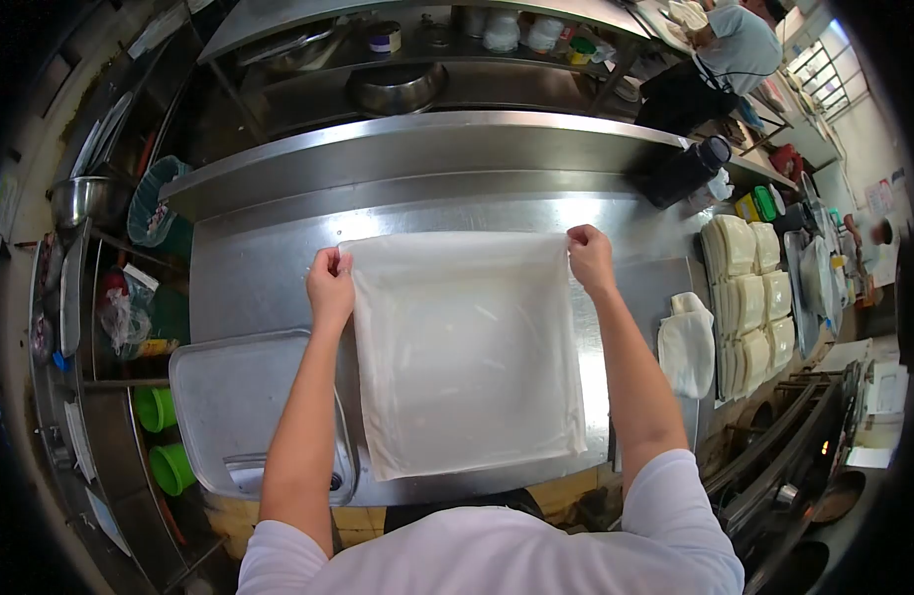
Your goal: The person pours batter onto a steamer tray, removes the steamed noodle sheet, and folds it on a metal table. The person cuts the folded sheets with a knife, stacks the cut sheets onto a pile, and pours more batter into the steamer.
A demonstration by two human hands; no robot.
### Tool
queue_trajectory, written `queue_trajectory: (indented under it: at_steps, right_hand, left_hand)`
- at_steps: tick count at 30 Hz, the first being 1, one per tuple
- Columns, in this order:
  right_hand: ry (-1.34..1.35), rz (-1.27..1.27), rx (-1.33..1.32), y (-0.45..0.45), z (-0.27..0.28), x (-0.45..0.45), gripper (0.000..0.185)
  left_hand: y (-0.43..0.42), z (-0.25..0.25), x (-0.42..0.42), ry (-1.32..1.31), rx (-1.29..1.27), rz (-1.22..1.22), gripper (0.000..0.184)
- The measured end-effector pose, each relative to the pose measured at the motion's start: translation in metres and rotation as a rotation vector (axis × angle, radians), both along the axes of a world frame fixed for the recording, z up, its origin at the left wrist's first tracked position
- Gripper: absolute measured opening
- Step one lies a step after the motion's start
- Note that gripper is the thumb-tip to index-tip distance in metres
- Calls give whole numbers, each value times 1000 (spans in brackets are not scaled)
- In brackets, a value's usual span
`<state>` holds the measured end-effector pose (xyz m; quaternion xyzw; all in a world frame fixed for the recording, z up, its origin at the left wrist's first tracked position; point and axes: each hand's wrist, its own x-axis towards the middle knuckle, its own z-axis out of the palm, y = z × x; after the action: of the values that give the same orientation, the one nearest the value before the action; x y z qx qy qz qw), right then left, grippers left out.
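A thin whitish cloth [467, 347] lies spread in a rough square over the steel worktop, draped across what looks like a shallow tray whose edges show faintly through it. My left hand [330, 288] pinches its far left corner. At the far right corner, my right hand [590, 260] pinches the edge between thumb and fingers. The cloth's near edge hangs loose and uneven toward my body. What lies beneath it is hidden.
A clear plastic lid [239, 397] rests at the left. On the right are a folded cloth [686, 347] and stacked pale slabs [749, 297]. A black bottle [687, 171] stands by the raised back ledge [427, 149]. Another person [725, 59] works beyond at the upper right.
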<state>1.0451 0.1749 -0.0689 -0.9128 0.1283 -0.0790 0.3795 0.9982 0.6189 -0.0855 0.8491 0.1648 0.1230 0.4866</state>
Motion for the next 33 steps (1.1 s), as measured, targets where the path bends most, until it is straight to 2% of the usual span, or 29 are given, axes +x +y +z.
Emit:
queue_trajectory:
  at_steps: [2, 3, 4, 7, 8, 9, 11, 12, 14, 17, 18, 21, 24, 27, 30, 33]
  right_hand:
    - [-208, -25, -193, 4, -9, -16, 24]
    - [-74, 12, -130, 17, 9, -31, 27]
    - [59, 51, -67, 38, 26, -48, 31]
    - [138, 401, -159, 92, 10, -86, 47]
    - [180, 539, -228, 105, -3, -86, 54]
    - [190, 538, -313, 110, -15, -80, 57]
    - [211, 528, -483, 116, -30, -62, 64]
    - [270, 521, -466, 123, -24, -54, 66]
    - [392, 508, -430, 139, -4, -43, 69]
    - [381, 628, -232, 157, 6, -70, 69]
    - [441, 671, -298, 144, 0, -75, 69]
    - [369, 486, -589, 67, -25, -85, 69]
    - [400, 383, -815, 3, -16, -72, 68]
    - [321, 297, -611, 3, 13, -34, 56]
    - [-45, 333, -419, 12, -19, 1, 47]
    - [15, 357, -597, 35, -33, 14, 36]
  left_hand:
    - [-11, 5, -9, -200, 304, 47, 19]
    - [-19, 8, -16, -301, 455, 68, 20]
    - [-32, 18, -27, -243, 408, -66, 27]
    - [-84, 19, -59, 48, 322, -592, 52]
    - [-107, 15, -63, 96, 459, -639, 58]
    - [-123, 11, -65, 143, 597, -684, 64]
    - [-130, -9, -51, 119, 683, -650, 69]
    - [-132, -14, -42, 107, 724, -631, 72]
    - [-143, 0, -34, 182, 797, -699, 73]
    - [-145, -5, -40, 236, 807, -780, 74]
    - [-141, -10, -48, 248, 792, -803, 74]
    - [-77, 9, -61, 255, 820, -710, 68]
    - [-20, -1, -52, 243, 888, -581, 67]
    - [1, 6, -22, 190, 900, -424, 61]
    - [4, 2, 5, 161, 772, -307, 48]
    - [2, -5, 17, 181, 652, -273, 33]
